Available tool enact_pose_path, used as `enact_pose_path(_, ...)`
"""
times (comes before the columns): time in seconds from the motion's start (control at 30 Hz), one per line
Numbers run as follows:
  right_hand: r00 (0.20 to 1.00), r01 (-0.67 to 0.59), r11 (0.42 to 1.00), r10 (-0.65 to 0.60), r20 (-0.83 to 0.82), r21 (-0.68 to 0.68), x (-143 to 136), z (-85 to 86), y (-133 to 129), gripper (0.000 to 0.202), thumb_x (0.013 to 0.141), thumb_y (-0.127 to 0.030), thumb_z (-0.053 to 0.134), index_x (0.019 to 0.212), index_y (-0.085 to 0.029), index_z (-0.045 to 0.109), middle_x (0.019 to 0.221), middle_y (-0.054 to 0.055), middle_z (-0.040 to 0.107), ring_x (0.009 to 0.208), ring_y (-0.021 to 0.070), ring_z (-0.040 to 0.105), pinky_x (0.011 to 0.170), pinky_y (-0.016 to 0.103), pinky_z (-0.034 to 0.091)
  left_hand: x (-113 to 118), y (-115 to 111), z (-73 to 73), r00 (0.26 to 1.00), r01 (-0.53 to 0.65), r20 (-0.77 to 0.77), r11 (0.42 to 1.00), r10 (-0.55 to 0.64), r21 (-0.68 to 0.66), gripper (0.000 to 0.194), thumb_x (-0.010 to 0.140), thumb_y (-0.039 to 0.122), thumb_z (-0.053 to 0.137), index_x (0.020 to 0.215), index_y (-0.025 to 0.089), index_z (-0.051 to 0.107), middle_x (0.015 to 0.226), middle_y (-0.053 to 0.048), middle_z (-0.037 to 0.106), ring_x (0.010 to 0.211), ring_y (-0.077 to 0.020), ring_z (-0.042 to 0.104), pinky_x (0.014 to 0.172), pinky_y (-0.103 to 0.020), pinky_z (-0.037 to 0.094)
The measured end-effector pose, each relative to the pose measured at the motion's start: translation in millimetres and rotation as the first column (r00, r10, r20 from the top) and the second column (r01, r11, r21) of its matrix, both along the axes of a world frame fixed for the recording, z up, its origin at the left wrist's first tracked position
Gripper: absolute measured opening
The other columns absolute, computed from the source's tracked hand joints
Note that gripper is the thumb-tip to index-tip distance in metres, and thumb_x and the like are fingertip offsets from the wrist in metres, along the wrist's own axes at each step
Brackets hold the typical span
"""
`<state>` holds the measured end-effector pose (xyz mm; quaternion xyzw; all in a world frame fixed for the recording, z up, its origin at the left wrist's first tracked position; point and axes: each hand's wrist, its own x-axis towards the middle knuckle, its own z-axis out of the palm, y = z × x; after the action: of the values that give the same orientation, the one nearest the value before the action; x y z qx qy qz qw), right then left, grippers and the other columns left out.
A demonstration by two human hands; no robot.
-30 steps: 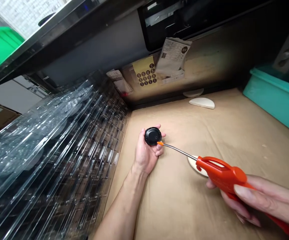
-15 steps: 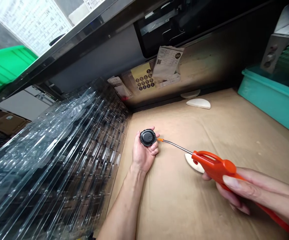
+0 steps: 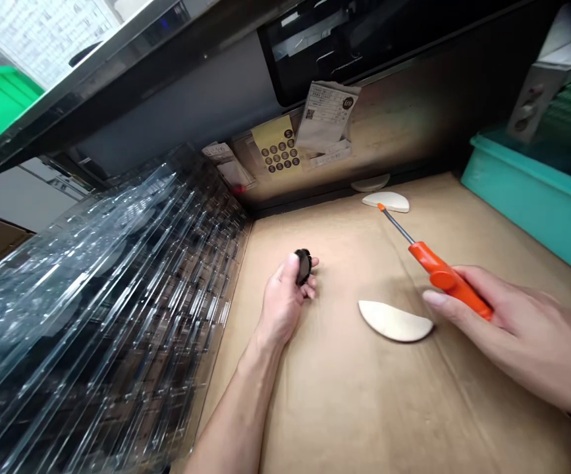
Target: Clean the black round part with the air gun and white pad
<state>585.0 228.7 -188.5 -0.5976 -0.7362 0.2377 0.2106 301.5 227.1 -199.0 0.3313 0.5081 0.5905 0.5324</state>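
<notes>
My left hand (image 3: 285,296) rests on the brown paper-covered bench (image 3: 344,395) and pinches a small round black part (image 3: 303,265), turned edge-on between thumb and fingers. To the right, my right hand (image 3: 517,336) grips an orange air blow gun (image 3: 443,276). Its thin metal nozzle (image 3: 394,224) points up and away toward the back of the bench, well apart from the black part.
A tall stack of clear plastic trays (image 3: 102,303) fills the left side. Two white half-moon pads (image 3: 394,320) (image 3: 386,201) lie on the bench. A teal bin (image 3: 532,197) stands at the right. Labels and papers (image 3: 278,148) hang on the back wall under a dark shelf.
The blow gun's nozzle has swung away from the black part toward the back right. My left hand has turned the part from face-up to edge-on.
</notes>
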Motion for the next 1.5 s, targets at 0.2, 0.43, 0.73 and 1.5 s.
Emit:
enact_pose_path(0.2, 0.949, 0.081, 0.993, -0.103, 0.299, 0.086, 7, -17.3, 13, 0.055, 0.094, -0.075, 0.034, 0.096, -0.022, 0.052, 0.082, 0.013, 0.063, 0.071, 0.0354, 0.063, 0.055, 0.043, 0.045, 5, -8, -18.8, 0.745, 0.059, -0.662, 0.981, 0.081, 0.187, 0.068, 0.075, 0.032, 0.082, 0.135, 0.020, 0.052, 0.135, -0.011, 0.059, 0.123, -0.0231, 0.059, 0.108, -0.036, 0.045)
enact_pose_path(0.43, 0.902, -0.079, 0.940, -0.074, 0.425, 0.333, 18, -21.5, 20, 0.055, 0.094, -0.073, 0.041, 0.095, -0.020, 0.051, 0.079, 0.016, 0.055, 0.073, 0.0391, 0.058, 0.059, 0.048, 0.044, 13, -16, -6.6, 0.794, 0.026, -0.599, 0.979, 0.102, 0.200, 0.070, 0.076, 0.030, 0.081, 0.134, 0.021, 0.042, 0.134, -0.011, 0.054, 0.115, -0.0190, 0.061, 0.101, -0.033, 0.048)
enact_pose_path(0.73, 0.811, -0.585, 0.719, 0.527, 0.256, 0.375, -19, -16.7, -13, 0.038, 0.103, -0.043, 0.048, 0.133, -0.021, 0.050, 0.128, 0.011, 0.057, 0.112, 0.0290, 0.058, 0.089, 0.044, 0.051, 22, -14, 5.5, 0.979, 0.097, -0.183, 0.995, -0.091, 0.026, 0.066, 0.071, 0.022, 0.081, 0.125, 0.016, 0.044, 0.124, -0.011, 0.057, 0.116, -0.0189, 0.060, 0.106, -0.034, 0.045)
enact_pose_path(1.5, 0.845, -0.473, 0.857, 0.507, -0.168, 0.207, -11, -0.7, 1, 0.026, 0.107, -0.035, 0.043, 0.106, -0.020, 0.064, 0.094, 0.002, 0.063, 0.080, 0.0163, 0.057, 0.071, 0.031, 0.040, 31, -27, 15.5, 0.797, 0.531, -0.220, 0.826, -0.562, -0.187, 0.085, 0.065, 0.012, 0.078, 0.141, 0.019, 0.041, 0.120, -0.008, 0.063, 0.102, -0.0180, 0.062, 0.087, -0.029, 0.049)
